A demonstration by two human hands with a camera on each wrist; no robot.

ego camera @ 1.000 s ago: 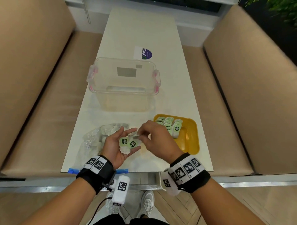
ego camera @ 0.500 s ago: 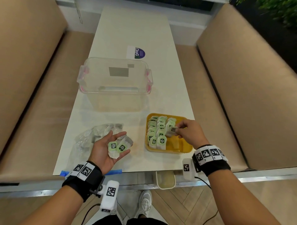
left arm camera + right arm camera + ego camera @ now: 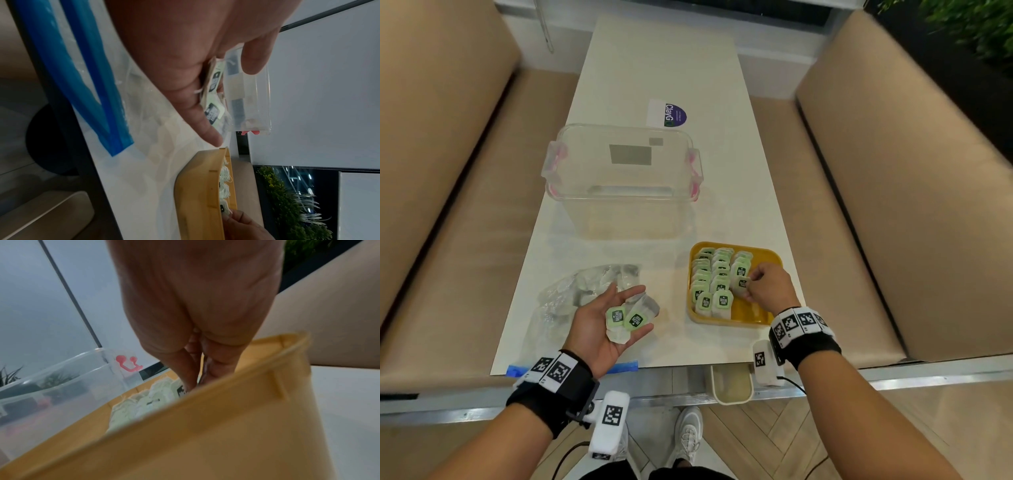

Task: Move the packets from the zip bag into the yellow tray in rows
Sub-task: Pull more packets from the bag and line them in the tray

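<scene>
My right hand pinches a packet into the tray; left hand cups spares. Light, floppy; I'd pinch edges.

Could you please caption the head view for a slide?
Right hand sets a packet into the yellow tray; left hand holds more.

Bare table lies between zip bag and yellow tray; clear bin blocks beyond.
</scene>
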